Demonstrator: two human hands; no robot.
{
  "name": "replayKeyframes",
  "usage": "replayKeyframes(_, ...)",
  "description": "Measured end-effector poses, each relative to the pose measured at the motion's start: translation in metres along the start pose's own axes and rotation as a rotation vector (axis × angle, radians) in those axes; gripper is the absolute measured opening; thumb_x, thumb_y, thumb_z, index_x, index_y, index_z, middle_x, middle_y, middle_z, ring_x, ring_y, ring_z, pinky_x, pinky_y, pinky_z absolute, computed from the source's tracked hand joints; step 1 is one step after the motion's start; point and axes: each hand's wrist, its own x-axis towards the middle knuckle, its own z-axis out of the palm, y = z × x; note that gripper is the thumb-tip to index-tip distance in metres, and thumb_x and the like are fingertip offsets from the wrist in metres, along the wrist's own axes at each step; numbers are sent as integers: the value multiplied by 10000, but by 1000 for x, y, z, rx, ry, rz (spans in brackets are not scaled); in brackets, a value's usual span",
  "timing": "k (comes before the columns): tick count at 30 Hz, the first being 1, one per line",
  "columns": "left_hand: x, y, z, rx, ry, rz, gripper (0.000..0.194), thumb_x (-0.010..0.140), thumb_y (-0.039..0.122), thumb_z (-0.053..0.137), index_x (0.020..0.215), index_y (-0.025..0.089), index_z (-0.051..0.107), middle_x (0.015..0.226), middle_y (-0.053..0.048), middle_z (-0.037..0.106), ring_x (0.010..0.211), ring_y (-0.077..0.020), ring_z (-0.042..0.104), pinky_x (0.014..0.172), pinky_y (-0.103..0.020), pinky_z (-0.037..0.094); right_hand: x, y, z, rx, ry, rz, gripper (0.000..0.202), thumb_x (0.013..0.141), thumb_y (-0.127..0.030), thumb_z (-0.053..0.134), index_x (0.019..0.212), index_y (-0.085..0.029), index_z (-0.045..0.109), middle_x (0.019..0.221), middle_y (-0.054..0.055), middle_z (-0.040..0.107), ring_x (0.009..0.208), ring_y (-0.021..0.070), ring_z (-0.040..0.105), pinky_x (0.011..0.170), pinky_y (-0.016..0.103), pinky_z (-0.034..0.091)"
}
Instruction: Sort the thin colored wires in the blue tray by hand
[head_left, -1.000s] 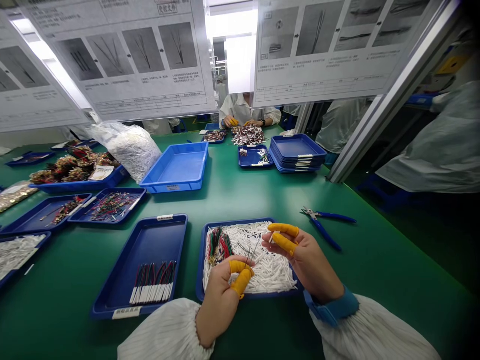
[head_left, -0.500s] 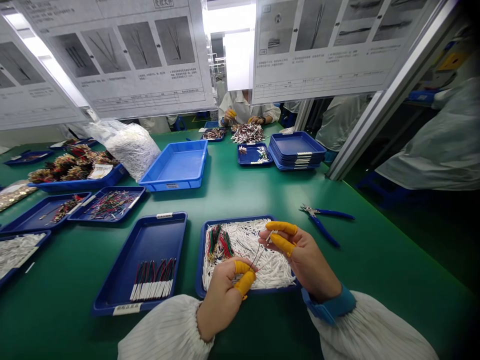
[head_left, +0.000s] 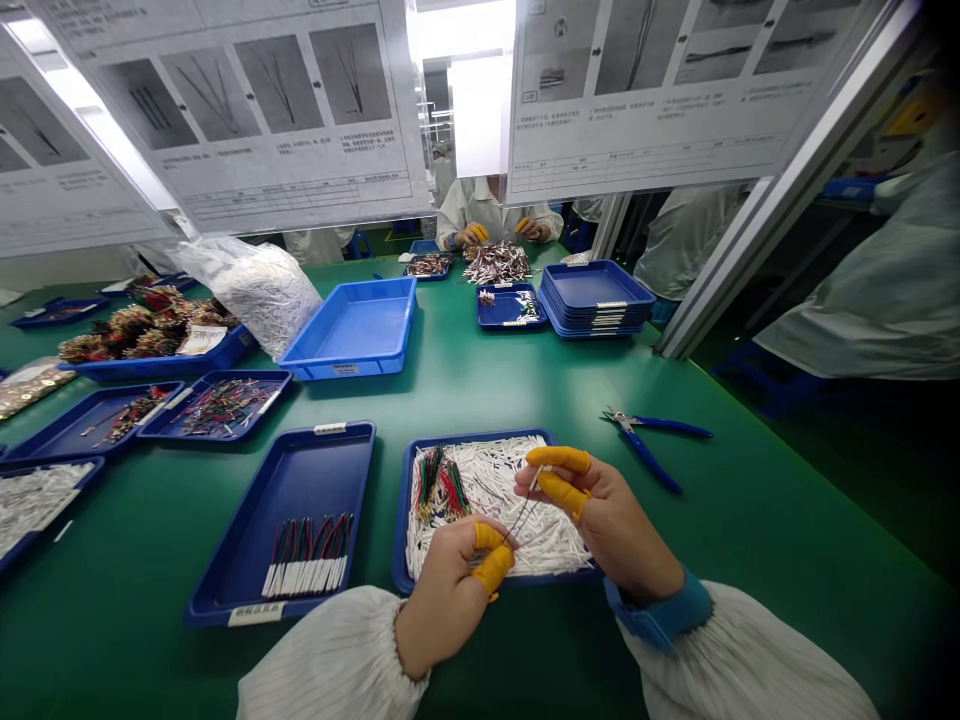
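Note:
Over the front of a blue tray (head_left: 400, 570) filled with white tubes (head_left: 495, 470), my left hand (head_left: 457, 580) pinches thin dark wires (head_left: 517, 522) between yellow-covered fingertips. My right hand (head_left: 600, 500), higher and to the right, holds a small white tube (head_left: 535, 478) between yellow-covered thumb and finger; the wires run up to it. Bundles of red, green and black wires (head_left: 452, 490) lie at the left of this tray. A second blue tray (head_left: 315, 475) to the left holds a row of wires with white tube ends (head_left: 306, 578).
Blue-handled pliers (head_left: 649, 455) lie open at the right. Farther back are a light blue bin (head_left: 349, 325), stacked trays (head_left: 596, 290) and a bag of white pieces (head_left: 266, 295). More filled trays stand at the left. A person (head_left: 499, 215) works across the table. Printed sheets hang above.
My hands have barely moved; the wires now reach the white tube in my right hand. Across the table, the other person's hands have moved farther apart.

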Motion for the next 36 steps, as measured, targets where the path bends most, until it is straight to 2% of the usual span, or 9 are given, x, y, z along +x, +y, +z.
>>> replayKeyframes(6, 1, -1, 0, -13, 32, -17, 156, 735, 79, 499, 752, 141, 641, 804, -72, 649, 748, -186, 592, 686, -273, 452, 0, -4, 0, -111, -148, 47, 140, 706, -274, 651, 815, -189, 674, 750, 32, 693, 764, 184, 626, 789, 372, 471)
replayKeyframes(13, 1, 0, 0, -52, 78, -23, 150, 739, 100, 505, 747, 147, 647, 786, -69, 653, 755, -195, 593, 694, -281, 447, 2, -4, -3, 54, 79, 118, 227, 658, -328, 697, 831, -190, 647, 816, 48, 710, 825, 221, 649, 813, 397, 471)
replayKeyframes(18, 1, -2, -1, -60, 67, -17, 145, 746, 99, 505, 761, 145, 642, 790, -68, 652, 761, -195, 593, 702, -281, 444, 2, -2, -3, 60, 106, 113, 246, 636, -334, 718, 816, -185, 641, 807, 48, 711, 823, 223, 652, 804, 391, 475)
replayKeyframes(28, 1, -2, -1, -70, 58, -27, 143, 761, 128, 508, 785, 147, 648, 809, -72, 645, 778, -199, 593, 718, -284, 451, 0, -3, -1, 11, 44, 122, 248, 670, -350, 685, 844, -181, 636, 816, 56, 705, 806, 211, 647, 798, 398, 474)
replayKeyframes(31, 1, -2, 0, -59, 63, -28, 144, 758, 127, 511, 782, 149, 652, 804, -68, 645, 766, -195, 590, 711, -279, 453, -1, -2, 1, -44, -50, 114, 210, 684, -331, 672, 830, -184, 640, 786, 44, 699, 808, 203, 640, 810, 393, 464)
replayKeyframes(33, 1, -2, 0, -61, 73, -28, 138, 765, 138, 516, 787, 150, 652, 817, -65, 644, 767, -192, 588, 713, -276, 452, -1, -2, 2, -67, -129, 122, 247, 684, -314, 675, 900, -200, 632, 780, 33, 696, 864, 208, 627, 842, 397, 442)
replayKeyframes(36, 2, -1, 0, -92, 101, -43, 128, 778, 164, 524, 789, 150, 652, 837, -62, 637, 773, -185, 580, 716, -269, 448, -2, -3, 2, -69, -187, 126, 399, 683, -303, 681, 1061, -245, 569, 873, 36, 690, 990, 215, 578, 886, 404, 403)
